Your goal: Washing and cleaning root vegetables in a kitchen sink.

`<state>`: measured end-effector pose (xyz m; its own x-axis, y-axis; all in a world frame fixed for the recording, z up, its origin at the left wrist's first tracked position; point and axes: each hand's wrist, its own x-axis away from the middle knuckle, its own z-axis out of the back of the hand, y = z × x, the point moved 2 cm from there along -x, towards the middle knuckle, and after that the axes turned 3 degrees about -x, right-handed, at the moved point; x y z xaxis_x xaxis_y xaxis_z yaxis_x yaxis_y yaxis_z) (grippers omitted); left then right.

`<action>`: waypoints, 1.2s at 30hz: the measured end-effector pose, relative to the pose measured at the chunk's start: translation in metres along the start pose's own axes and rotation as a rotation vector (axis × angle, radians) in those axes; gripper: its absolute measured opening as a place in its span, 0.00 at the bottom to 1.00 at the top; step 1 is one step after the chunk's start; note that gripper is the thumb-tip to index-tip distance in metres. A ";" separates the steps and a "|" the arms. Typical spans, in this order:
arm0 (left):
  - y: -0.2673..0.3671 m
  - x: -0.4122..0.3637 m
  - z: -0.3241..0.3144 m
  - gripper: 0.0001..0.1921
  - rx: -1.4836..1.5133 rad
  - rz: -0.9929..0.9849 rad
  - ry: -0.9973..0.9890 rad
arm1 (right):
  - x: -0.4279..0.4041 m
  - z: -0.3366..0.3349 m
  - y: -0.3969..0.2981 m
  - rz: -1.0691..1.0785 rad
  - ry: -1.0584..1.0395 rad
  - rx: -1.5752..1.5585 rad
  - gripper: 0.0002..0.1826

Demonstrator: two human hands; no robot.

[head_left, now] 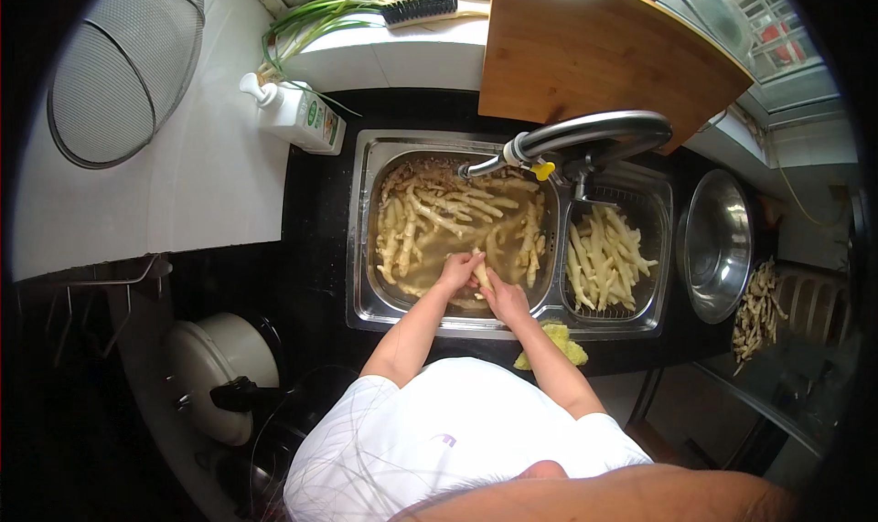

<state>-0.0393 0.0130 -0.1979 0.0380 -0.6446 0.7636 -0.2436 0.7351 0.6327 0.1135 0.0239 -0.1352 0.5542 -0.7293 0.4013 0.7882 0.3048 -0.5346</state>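
Observation:
My left hand [459,273] and my right hand [508,300] are low over the large left sink basin [369,248]. Between them they grip one pale piece of ginger root [483,276], the left at its upper end and the right lower down. Around my hands the basin holds cloudy water with several long, branching ginger roots [439,213]. Brownish scraps [415,174] gather along its far side. To my right, a pile of pale, smooth ginger roots [603,261] lies on a wire rack in the smaller basin [667,241]. Whether a tool is in my fingers is too small to tell.
The faucet [597,126] arches over the left basin before a wooden board [590,56]. A yellow cloth [559,347] lies at the front edge. A metal bowl [717,248] and more ginger [756,309] sit rightward; a pump bottle [302,121] and mesh strainer [137,62] leftward.

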 end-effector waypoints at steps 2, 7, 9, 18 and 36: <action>0.000 0.003 -0.003 0.16 -0.008 -0.019 0.035 | 0.001 0.001 0.001 -0.018 -0.015 -0.018 0.26; 0.004 0.010 0.005 0.15 0.069 -0.106 0.053 | -0.001 0.013 -0.011 -0.135 -0.103 -0.165 0.26; 0.001 0.011 0.010 0.13 0.279 -0.043 -0.045 | -0.004 0.009 -0.004 -0.129 -0.110 -0.264 0.26; 0.012 0.008 0.018 0.11 0.347 -0.024 -0.097 | -0.007 0.007 0.003 -0.119 -0.096 -0.355 0.27; 0.011 0.000 0.023 0.11 0.211 -0.009 -0.024 | -0.009 -0.003 0.006 -0.043 -0.071 -0.091 0.24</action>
<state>-0.0641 0.0163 -0.1933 0.0187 -0.6578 0.7530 -0.4407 0.6706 0.5968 0.1127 0.0302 -0.1447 0.5405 -0.6942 0.4754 0.7860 0.2151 -0.5795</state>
